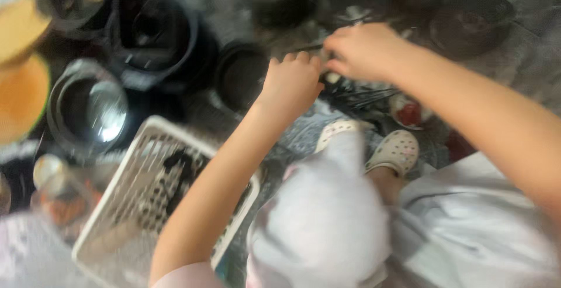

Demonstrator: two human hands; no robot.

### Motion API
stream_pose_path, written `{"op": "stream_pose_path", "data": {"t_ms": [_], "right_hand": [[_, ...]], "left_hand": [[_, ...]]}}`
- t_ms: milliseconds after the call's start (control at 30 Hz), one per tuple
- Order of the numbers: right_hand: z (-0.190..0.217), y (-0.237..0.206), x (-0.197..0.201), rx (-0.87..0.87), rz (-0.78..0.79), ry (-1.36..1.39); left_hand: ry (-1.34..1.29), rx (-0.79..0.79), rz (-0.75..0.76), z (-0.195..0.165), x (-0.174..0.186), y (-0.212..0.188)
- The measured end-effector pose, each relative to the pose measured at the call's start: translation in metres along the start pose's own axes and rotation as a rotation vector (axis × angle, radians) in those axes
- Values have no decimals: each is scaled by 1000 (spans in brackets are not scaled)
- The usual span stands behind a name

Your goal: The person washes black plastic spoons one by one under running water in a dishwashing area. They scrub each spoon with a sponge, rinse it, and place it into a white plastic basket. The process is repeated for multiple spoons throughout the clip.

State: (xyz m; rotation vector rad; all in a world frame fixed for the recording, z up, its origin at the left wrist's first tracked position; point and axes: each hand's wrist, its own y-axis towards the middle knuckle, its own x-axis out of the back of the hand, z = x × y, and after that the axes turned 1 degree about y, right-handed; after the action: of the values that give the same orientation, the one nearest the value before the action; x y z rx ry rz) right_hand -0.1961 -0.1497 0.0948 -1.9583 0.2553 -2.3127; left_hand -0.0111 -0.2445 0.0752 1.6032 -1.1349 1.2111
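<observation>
Dark thin utensils (356,96) lie on the floor just below both hands, near a black round pot (239,77). Left hand (290,83) is curled into a fist and right hand (363,51) has its fingers (334,66) bent together, but the blur hides what they clamp. White basket (146,147) lies beside the left forearm.

Soft, even daylight with no hard shadows. Motion blur smears the whole frame, so no edge is sharp. The left hand (290,83) and right hand (362,51) show only as soft outlines. The pale cloth (327,223) at bottom centre is washed out almost to white. A bright glare patch sits on the glass lid (87,109) at left. The top of the frame falls dim, and the dark pots (152,30) there lose detail. Corners look slightly stretched.
</observation>
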Motion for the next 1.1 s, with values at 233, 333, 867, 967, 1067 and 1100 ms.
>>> {"op": "stream_pose_path", "data": {"t_ms": [233,333,867,967,1067,1100], "right_hand": [[-172,-103,-13,-412,3,65],[-227,-123,-46,-476,84,-32],[-323,-143,-241,-906,-260,611],[-335,-120,-241,-867,-365,557],[-344,-89,-243,-725,-551,450],[-344,-80,-245,-667,-612,422]], "left_hand": [[317,-216,292,-78,-23,141],[399,-268,310,-96,-63,195],[-184,-89,710,-110,-308,313],[-287,-41,673,-107,-327,321],[-407,-34,601,-109,-344,324],[-447,-19,573,-108,-347,322]]}}
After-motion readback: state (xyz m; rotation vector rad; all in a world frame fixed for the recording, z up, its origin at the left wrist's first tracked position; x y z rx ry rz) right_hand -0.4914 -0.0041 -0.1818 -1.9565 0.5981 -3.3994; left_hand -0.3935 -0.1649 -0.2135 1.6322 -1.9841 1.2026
